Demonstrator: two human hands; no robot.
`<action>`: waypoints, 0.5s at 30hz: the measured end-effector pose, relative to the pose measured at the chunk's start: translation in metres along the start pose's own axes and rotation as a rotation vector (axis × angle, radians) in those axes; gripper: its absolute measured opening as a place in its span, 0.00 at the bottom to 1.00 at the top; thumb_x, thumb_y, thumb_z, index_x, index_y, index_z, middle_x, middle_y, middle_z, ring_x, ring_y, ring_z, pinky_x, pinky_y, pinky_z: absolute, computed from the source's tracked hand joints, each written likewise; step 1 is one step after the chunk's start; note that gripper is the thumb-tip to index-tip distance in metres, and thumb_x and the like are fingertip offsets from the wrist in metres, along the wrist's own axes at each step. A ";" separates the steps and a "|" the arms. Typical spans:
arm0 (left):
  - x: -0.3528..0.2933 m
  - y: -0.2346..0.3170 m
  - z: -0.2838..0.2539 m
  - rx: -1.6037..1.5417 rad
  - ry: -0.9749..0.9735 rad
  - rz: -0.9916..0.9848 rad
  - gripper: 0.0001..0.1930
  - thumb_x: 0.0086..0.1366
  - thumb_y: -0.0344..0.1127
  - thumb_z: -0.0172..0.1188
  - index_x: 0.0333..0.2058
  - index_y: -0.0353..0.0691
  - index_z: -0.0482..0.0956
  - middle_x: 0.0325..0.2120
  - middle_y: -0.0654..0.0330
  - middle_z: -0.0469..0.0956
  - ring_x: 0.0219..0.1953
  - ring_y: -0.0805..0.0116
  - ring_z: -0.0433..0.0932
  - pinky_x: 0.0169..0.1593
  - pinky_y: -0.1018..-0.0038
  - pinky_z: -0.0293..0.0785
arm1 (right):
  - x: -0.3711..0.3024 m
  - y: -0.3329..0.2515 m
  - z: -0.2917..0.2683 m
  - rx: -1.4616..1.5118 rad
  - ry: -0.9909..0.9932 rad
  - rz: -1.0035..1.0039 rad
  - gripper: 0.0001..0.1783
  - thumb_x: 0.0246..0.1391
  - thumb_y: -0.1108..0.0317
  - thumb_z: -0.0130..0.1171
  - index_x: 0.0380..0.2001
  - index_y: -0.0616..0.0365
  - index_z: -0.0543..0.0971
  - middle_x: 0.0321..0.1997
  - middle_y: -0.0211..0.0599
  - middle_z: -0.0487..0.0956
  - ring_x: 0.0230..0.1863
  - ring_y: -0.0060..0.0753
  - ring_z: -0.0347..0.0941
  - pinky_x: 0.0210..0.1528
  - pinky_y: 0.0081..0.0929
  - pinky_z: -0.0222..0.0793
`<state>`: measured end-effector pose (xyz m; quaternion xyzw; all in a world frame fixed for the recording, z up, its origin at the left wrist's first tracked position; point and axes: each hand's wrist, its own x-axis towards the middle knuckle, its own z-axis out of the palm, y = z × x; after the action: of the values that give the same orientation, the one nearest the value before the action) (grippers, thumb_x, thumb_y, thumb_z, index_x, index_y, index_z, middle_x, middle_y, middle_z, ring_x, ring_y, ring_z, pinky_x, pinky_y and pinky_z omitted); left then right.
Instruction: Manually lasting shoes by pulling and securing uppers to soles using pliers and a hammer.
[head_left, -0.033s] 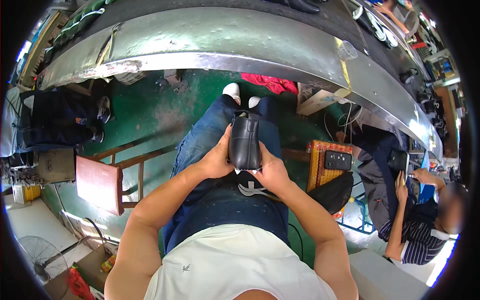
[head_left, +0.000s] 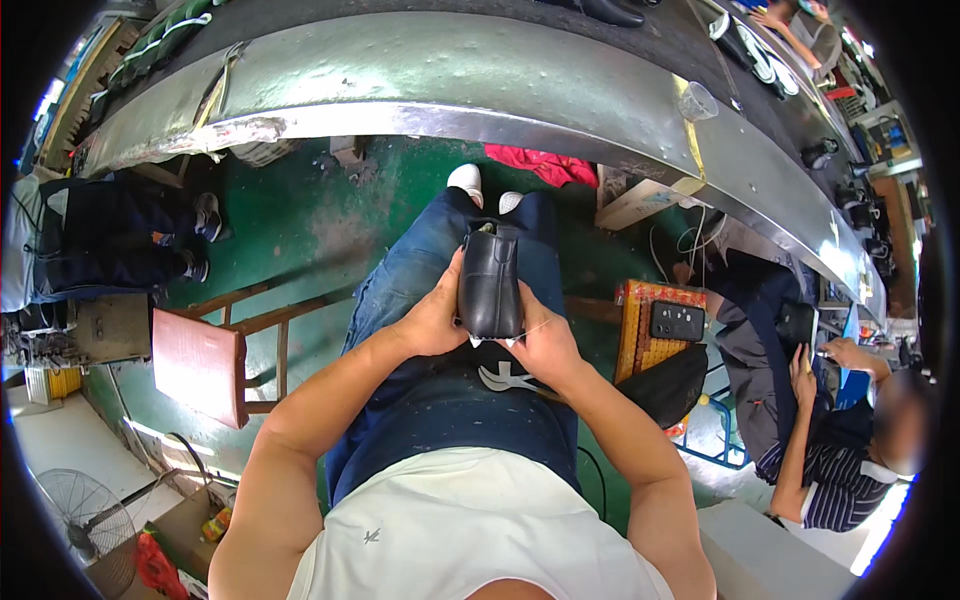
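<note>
Over my lap I hold a black leather shoe [head_left: 491, 290], its rounded end toward me, with small white bits showing along its lower edge. My left hand [head_left: 434, 318] is closed on its left side and my right hand [head_left: 543, 342] grips its right side low down. A thin pale thread or strand sticks out by my right hand. The undersides of the shoe and some fingertips are hidden. On my lap, just below the shoe, lies a grey metal tool [head_left: 505, 379] with a curved, forked head; its handle is partly covered by my right forearm.
A metal-edged bench [head_left: 400, 80] with shoes on it curves across ahead. At left are a brown-topped stool [head_left: 200, 365] and a standing person's legs. A black phone [head_left: 677, 321] lies on a beaded seat at right, near a seated co-worker [head_left: 840, 440]. A fan [head_left: 85, 520] stands lower left.
</note>
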<state>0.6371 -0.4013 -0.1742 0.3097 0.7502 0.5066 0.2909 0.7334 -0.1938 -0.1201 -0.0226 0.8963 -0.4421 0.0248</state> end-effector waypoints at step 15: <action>-0.086 0.058 -0.012 -0.184 0.276 -0.276 0.49 0.55 0.35 0.78 0.69 0.25 0.57 0.59 0.44 0.74 0.62 0.57 0.74 0.67 0.64 0.69 | -0.020 0.005 0.012 -0.119 -0.215 -0.386 0.29 0.54 0.63 0.70 0.57 0.62 0.77 0.63 0.51 0.77 0.62 0.53 0.76 0.62 0.42 0.74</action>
<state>0.6931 -0.4567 -0.1052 0.1042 0.7688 0.5658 0.2791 0.7537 -0.1986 -0.1306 -0.2421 0.8922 -0.3798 0.0337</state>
